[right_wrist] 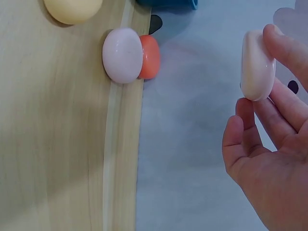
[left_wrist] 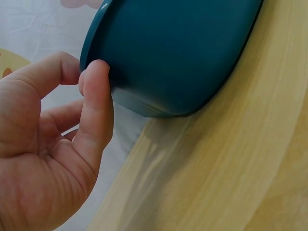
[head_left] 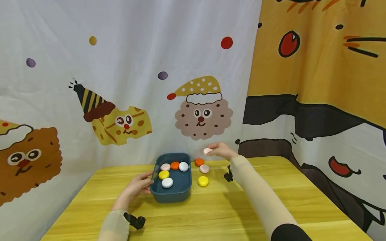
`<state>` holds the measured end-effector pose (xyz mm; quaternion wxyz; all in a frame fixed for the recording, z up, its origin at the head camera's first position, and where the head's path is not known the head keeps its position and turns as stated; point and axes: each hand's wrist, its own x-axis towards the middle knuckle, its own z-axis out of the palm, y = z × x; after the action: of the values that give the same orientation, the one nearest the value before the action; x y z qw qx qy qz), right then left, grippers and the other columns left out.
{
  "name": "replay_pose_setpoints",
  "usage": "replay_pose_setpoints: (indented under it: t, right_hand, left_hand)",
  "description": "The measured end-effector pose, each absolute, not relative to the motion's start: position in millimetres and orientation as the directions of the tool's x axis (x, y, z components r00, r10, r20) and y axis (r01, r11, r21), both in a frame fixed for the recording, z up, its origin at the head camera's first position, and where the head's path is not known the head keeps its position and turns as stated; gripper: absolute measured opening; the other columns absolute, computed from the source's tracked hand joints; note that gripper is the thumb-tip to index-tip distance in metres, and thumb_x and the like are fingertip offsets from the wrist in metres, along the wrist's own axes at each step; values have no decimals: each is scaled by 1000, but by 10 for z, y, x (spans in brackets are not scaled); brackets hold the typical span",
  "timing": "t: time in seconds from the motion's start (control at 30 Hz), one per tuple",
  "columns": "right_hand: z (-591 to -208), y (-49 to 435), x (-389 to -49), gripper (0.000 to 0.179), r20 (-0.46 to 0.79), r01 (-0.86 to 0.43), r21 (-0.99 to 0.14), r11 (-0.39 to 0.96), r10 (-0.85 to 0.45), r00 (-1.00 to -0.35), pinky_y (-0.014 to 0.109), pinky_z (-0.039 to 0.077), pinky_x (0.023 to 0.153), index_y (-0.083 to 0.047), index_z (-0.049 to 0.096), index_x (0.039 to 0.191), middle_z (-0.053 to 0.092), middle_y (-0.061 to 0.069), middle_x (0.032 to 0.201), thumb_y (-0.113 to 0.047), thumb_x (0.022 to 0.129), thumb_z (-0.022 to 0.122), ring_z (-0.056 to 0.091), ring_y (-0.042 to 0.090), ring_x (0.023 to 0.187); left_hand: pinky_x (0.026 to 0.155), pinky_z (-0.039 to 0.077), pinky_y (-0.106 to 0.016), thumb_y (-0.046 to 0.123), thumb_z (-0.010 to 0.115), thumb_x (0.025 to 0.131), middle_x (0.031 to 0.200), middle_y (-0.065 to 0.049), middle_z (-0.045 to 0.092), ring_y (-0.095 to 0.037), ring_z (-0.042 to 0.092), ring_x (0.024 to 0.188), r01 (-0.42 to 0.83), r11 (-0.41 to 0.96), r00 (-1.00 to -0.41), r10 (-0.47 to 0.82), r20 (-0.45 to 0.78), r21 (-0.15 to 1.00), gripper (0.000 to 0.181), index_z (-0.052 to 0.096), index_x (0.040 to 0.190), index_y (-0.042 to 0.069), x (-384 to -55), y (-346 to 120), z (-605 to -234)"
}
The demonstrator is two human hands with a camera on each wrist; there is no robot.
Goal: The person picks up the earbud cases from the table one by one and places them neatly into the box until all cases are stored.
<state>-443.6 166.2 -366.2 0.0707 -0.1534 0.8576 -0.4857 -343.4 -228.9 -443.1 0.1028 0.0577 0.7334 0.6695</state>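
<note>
My right hand is raised above the table's back edge. Its thumb and fingers pinch a pale pink rounded disc, smooth and glossy. My left hand holds the rim of a dark blue rectangular box, thumb and finger at its edge in the left wrist view. Several discs lie inside the box: a pale pink one, an orange one, a yellow one and white ones. Right of the box lie an orange disc, a pink disc and a yellow disc.
The box and loose discs stand on a yellow wood-grain table. A white curtain with cartoon prints hangs right behind its back edge, and a printed orange curtain is at the right. Each wrist wears a small black mount.
</note>
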Motion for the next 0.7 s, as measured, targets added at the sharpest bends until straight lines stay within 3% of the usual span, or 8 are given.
replay_pose_setpoints:
  t: [0.53, 0.7]
  right_hand:
    - [-3550, 1545, -4520, 56, 48, -235, -831, 505, -355, -934, 50, 42, 102, -1, 58, 133, 58, 12, 133, -22, 84, 76, 53, 29, 121]
    - [-3513, 1492, -4534, 55, 34, -222, -831, 510, -351, -936, 48, 41, 103, -7, 61, 132, 57, 9, 134, -25, 83, 77, 51, 28, 124]
  left_hand:
    - [59, 55, -24, 3, 54, 91, 89, -10, 51, -10, 56, 59, -37, 86, -967, 249, -58, 996, 64, 27, 147, -11, -3433, -2304, -4417]
    - [58, 55, -24, 3, 54, 91, 90, -13, 51, -10, 56, 58, -41, 87, -968, 243, -61, 995, 63, 28, 147, -11, -3424, -2297, -4417]
